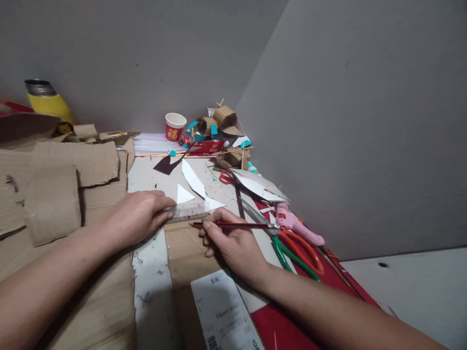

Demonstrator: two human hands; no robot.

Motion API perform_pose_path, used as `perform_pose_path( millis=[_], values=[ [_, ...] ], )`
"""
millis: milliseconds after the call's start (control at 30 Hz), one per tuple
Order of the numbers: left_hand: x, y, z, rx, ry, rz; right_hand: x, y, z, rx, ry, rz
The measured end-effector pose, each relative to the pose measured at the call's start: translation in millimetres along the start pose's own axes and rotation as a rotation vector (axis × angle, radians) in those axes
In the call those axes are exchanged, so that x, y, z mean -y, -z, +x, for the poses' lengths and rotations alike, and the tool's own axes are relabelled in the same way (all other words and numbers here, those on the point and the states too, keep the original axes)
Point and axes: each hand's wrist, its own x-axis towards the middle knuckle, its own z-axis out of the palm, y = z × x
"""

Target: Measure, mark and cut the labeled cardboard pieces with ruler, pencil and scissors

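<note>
A clear ruler (pixel 191 210) lies across the top end of a brown cardboard strip (pixel 184 260). My left hand (pixel 144 214) grips the ruler's left end between thumb and fingers. Near its right end, my right hand (pixel 233 243) is closed around a red-and-black pencil (pixel 241 225). The pencil lies almost level, its tip pointing left over the cardboard just below the ruler. A white shipping label (pixel 224 311) is stuck on the strip's lower part. White paper scraps (pixel 193 179) lie just beyond the ruler.
Torn cardboard (pixel 54 194) is piled at left. Orange-and-green-handled scissors (pixel 297 253) and a pink glue gun (pixel 299 226) lie at right. Behind stand a paper cup (pixel 175 129), a yellow bottle (pixel 51 104) and cardboard rolls (pixel 224 116). Grey walls (pixel 146 58) border the table.
</note>
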Motion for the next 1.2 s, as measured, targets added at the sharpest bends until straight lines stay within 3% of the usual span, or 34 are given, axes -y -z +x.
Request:
perform_pose_path(
  millis=[533, 700, 1000, 1200],
  values=[
    [0, -0.1, -1, 0.021, 0.034, -0.030, 1, 1, 1, 0.026, 0.020, 0.007],
    [1, -0.5, -1, 0.011, 0.030, -0.037, 0, 4, 2, 0.030, -0.014, 0.113],
    [-1, 3.5, -3, -0.008, 0.025, -0.071, 13, 23, 2, -0.090, 0.099, 0.310],
    [-5, 9.6, -2, -0.058, 0.064, -0.094, 24, 37, -2, -0.060, 0.094, 0.337]
  ],
)
